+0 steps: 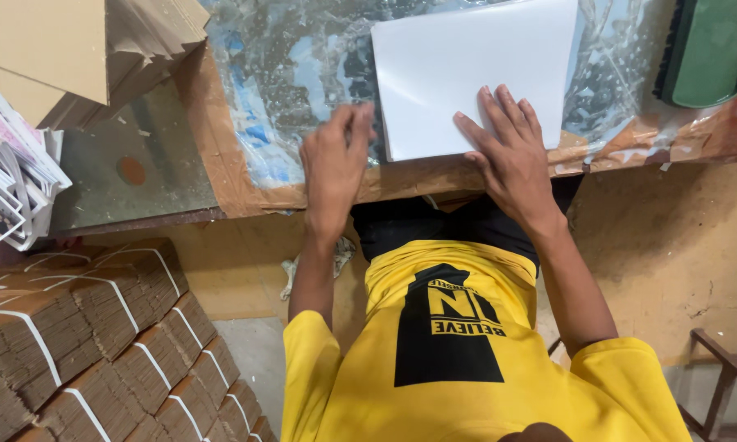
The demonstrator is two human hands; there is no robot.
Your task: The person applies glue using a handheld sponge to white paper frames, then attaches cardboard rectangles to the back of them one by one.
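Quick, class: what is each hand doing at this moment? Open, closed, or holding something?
Left hand: fingers curled at the left edge of the white sheet; whether it grips it cannot be told.
Right hand: open, pressed flat on the sheet.
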